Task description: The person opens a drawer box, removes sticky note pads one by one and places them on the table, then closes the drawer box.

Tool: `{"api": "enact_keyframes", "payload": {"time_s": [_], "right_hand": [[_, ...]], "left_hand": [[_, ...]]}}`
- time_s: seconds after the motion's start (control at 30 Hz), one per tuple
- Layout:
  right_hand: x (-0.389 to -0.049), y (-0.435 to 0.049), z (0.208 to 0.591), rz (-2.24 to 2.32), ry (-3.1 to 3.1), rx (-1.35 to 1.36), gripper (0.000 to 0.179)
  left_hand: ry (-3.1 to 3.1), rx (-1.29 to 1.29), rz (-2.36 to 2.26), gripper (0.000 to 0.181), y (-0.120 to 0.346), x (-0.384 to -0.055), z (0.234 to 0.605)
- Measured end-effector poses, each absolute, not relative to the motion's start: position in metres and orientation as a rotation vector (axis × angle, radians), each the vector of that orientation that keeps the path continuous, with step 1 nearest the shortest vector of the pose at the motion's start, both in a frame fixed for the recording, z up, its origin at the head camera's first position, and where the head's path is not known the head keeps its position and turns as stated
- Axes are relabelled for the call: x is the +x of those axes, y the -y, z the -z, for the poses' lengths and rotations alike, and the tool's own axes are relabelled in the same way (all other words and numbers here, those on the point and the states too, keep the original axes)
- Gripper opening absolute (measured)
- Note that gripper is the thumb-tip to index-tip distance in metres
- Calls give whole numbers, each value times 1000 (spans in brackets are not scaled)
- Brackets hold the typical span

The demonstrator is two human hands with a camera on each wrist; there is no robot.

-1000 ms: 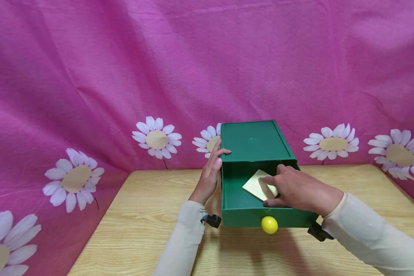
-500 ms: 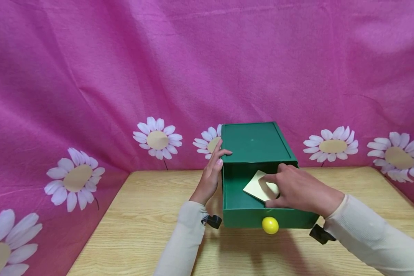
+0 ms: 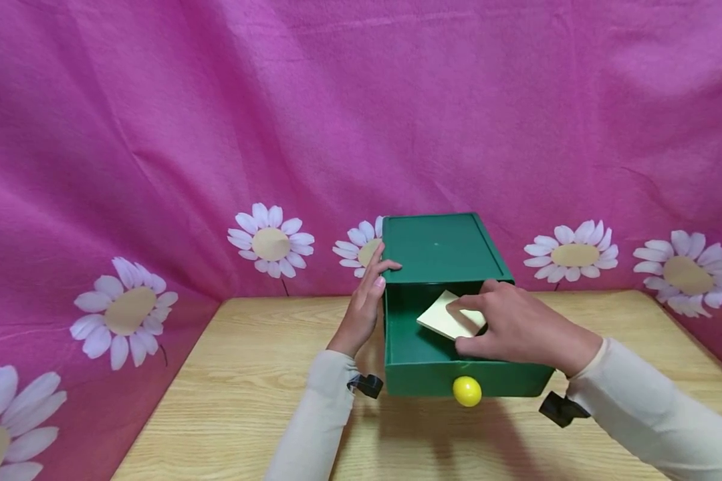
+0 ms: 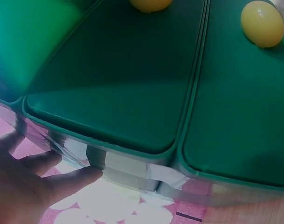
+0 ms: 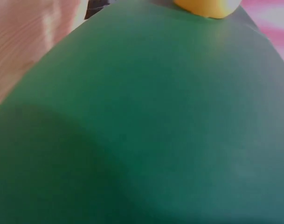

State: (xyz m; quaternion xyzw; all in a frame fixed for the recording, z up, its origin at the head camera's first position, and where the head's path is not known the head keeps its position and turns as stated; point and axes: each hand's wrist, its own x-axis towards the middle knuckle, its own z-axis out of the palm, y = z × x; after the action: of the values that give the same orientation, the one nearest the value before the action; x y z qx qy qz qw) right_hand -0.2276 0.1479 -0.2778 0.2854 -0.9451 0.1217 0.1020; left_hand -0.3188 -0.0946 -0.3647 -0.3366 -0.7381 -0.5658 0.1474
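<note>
Compared with half a second ago, we see the square, pale yellow pad [image 3: 438, 316] lifted slightly off the floor of the drawer [image 3: 421, 379], pinched at its three-o'clock side by the right hand [image 3: 511, 324]. Spread fingers of the left hand [image 3: 364, 310] touch the casing [image 3: 445, 247] at nine o'clock. Smooth green plastic forms both; a rounded, glossy yellow knob [image 3: 466, 391] sits at six o'clock.

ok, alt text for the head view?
Right hand pinches a pale yellow pad inside the open drawer of a green cabinet; left hand rests against the cabinet's left side. Wooden table, pink daisy-print cloth behind.
</note>
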Motion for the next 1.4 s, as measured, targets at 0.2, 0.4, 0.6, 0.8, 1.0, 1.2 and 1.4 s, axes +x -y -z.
{"api": "enact_keyframes", "payload": {"time_s": [0.2,0.4,0.6,0.8,1.0,1.2,1.4], "right_hand": [[-224,-150,275,-391,2741,854,42],[-219,-153,272,-385,2668,859,42],[-213,-159,267,-376,2637,826,42],[-210,-165,265,-354,2617,809,42],[-202,-172,262,-337,2599,796,42],[-195,-181,258,-314,2598,754,46],[-192,-192,255,-314,2620,688,55]], "left_hand": [[2137,-995,1637,39,95,-298,343],[2135,-985,1653,39,94,-291,336],[2138,-984,1645,39,94,-293,338],[2139,-988,1646,40,94,-294,338],[2142,-987,1640,40,94,-293,339],[2136,-990,1644,39,93,-293,340],[2136,-993,1656,39,93,-293,340]]}}
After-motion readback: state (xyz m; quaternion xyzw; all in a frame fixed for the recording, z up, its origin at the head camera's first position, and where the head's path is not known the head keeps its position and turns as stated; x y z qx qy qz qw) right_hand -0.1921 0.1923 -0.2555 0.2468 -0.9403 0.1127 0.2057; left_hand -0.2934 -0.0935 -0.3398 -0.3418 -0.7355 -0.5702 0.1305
